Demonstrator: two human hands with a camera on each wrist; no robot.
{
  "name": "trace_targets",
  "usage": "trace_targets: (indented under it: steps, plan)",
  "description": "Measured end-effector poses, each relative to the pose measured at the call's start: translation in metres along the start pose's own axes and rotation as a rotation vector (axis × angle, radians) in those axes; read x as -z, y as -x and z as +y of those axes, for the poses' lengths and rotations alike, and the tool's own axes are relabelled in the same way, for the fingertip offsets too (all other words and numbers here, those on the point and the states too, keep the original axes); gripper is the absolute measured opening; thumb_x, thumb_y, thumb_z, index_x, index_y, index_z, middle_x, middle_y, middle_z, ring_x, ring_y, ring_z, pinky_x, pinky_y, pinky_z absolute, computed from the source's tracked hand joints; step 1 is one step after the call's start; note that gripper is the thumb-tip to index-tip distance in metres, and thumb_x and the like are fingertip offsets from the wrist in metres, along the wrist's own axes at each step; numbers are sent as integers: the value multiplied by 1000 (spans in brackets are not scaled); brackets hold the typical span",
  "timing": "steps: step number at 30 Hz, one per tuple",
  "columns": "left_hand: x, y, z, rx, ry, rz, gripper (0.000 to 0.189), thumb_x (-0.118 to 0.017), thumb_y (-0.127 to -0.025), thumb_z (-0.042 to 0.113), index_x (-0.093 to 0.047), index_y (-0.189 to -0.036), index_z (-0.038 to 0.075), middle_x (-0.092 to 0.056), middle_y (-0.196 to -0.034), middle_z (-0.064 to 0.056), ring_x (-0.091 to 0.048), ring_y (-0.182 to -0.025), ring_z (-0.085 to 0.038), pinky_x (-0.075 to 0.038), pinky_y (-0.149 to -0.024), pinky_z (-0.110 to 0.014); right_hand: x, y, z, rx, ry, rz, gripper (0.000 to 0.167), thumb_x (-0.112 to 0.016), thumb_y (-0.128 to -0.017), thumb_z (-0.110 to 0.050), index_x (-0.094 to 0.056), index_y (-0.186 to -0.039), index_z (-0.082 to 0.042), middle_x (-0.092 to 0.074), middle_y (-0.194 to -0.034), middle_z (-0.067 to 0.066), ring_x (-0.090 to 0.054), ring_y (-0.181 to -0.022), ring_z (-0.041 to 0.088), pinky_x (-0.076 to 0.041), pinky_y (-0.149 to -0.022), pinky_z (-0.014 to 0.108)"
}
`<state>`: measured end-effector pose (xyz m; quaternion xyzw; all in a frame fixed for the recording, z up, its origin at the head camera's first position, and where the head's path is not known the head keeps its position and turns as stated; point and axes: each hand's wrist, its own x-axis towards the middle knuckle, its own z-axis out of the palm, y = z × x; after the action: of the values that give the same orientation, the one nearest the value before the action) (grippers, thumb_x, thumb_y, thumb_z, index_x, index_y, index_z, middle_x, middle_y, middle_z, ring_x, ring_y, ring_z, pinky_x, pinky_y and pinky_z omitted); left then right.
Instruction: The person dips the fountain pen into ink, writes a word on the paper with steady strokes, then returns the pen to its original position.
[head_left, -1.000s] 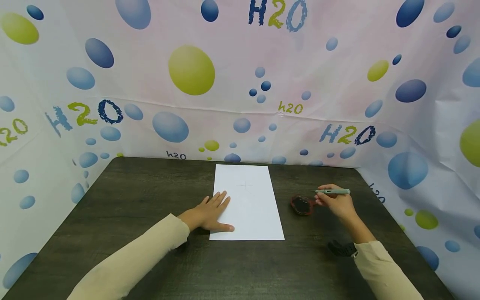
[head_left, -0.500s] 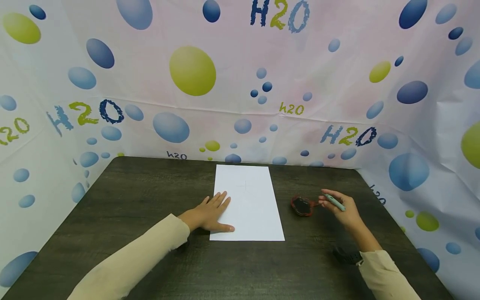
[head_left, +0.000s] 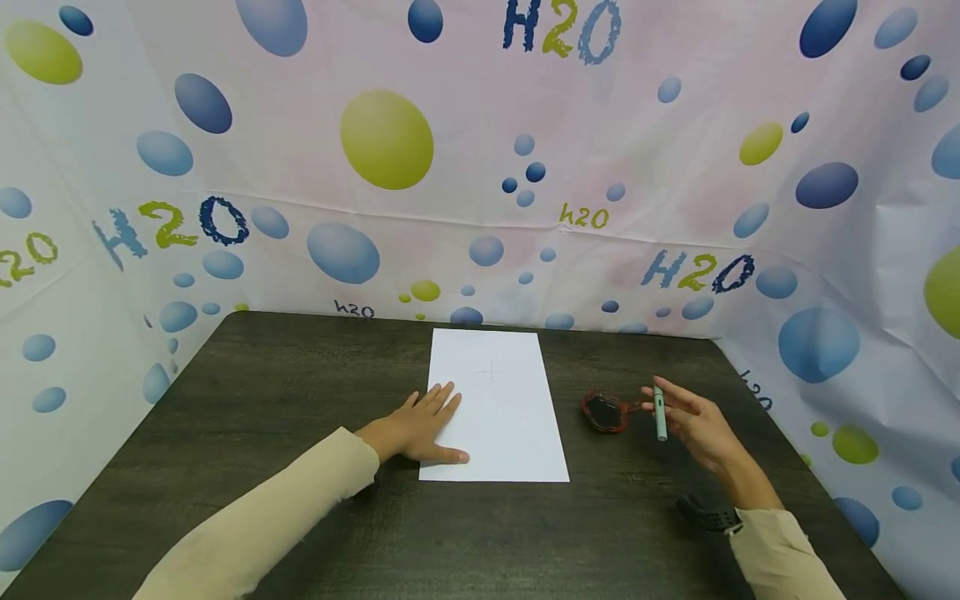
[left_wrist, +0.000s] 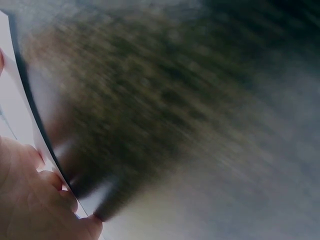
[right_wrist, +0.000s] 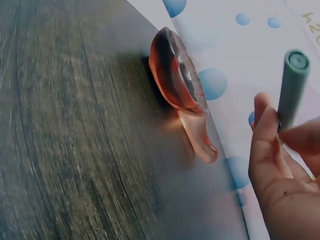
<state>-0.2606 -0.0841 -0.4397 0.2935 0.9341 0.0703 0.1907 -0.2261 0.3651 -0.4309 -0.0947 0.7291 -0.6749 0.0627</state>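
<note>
A white sheet of paper (head_left: 498, 408) lies on the dark table, with a faint pencil-like cross near its top. My left hand (head_left: 420, 429) rests flat on its lower left edge, fingers spread; in the left wrist view part of that hand (left_wrist: 35, 195) shows over the paper's edge. To the right, my right hand (head_left: 693, 425) pinches a light green pen (head_left: 660, 415) between thumb and fingers. The pen (right_wrist: 294, 82) points its blunt end up in the right wrist view. Beside that hand lies a small red translucent object (head_left: 603, 412) with a dark, glossy face and a short handle.
The dark wood-grain table (head_left: 300, 383) extends around the paper on all sides. Behind it hangs a white backdrop (head_left: 465, 100) printed with blue and green dots and lettering. A dark watch-like band (head_left: 708, 515) is at the right wrist.
The pen has swung from lying sideways to pointing lengthwise as my right hand turned and shifted slightly right and toward me. My left hand and the paper stay in place.
</note>
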Motion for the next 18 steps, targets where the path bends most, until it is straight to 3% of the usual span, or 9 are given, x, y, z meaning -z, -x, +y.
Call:
trace_targets:
  steps: [4,6,10,13,15,18]
  plan:
    - [0,2,1,-2,8,-2,101,-50,-85,71,-7,-156,11,4,-162,-9,1,-148,-27,-5,-116,-54,0,2,-2,1,-146,-49,44,-41,-104,-7,-40,-147,-15,-63,-124,-8,-64,-107,8,-50,-89,23]
    - [1,3,2,-6,12,-1,101,-50,-86,70,-8,-156,11,4,-162,-9,1,-148,-28,-6,-116,-54,-1,2,-1,-6,-149,-50,40,-42,-103,-8,-46,-142,-18,-64,-123,-8,-64,-105,8,-50,-89,22]
    - [1,3,2,-9,13,-2,100,-51,-86,69,-9,-155,10,3,-161,-10,0,-148,-29,-6,-116,-55,-3,0,-1,-55,-67,-7,38,-46,-102,-10,-36,-138,-10,-66,-117,-12,-65,-101,6,-50,-85,21]
    - [1,3,2,-3,3,-8,100,-50,-86,70,-7,-156,11,5,-161,-9,2,-148,-27,-5,-116,-54,-2,-2,0,-116,11,9,52,-49,-101,-13,-21,-141,3,-67,-115,-11,-65,-100,5,-50,-85,19]
    - [1,3,2,-2,5,-6,101,-50,-86,70,-8,-156,11,4,-162,-9,2,-148,-27,-5,-116,-53,-1,-3,0,-161,73,10,59,-50,-101,-13,-17,-143,12,-67,-116,-6,-65,-99,5,-50,-85,19]
    - [1,2,2,4,1,-7,101,-49,-86,71,-7,-156,12,5,-162,-7,2,-148,-26,-4,-117,-53,-1,-5,0,-208,181,-11,57,-49,-101,-12,-23,-140,19,-65,-119,7,-65,-98,6,-51,-87,22]
